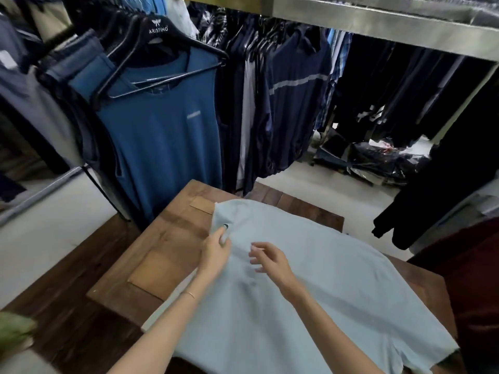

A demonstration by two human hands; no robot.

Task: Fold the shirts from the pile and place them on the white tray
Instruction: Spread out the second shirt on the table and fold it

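A pale blue shirt (324,287) lies spread over the wooden table (162,238), its collar end toward the far left corner. My left hand (214,252) pinches the shirt's fabric near the collar at the left edge. Just to its right, my right hand (270,259) hovers over the shirt's chest with fingers loosely spread and holds nothing. No white tray and no pile of shirts show in the head view.
A rack of hanging clothes stands right behind the table, with a blue sleeveless top (162,136) on a black hanger (159,36) nearest. A dark red garment (475,279) lies at the right edge. Bagged clothes (378,163) sit on the floor beyond.
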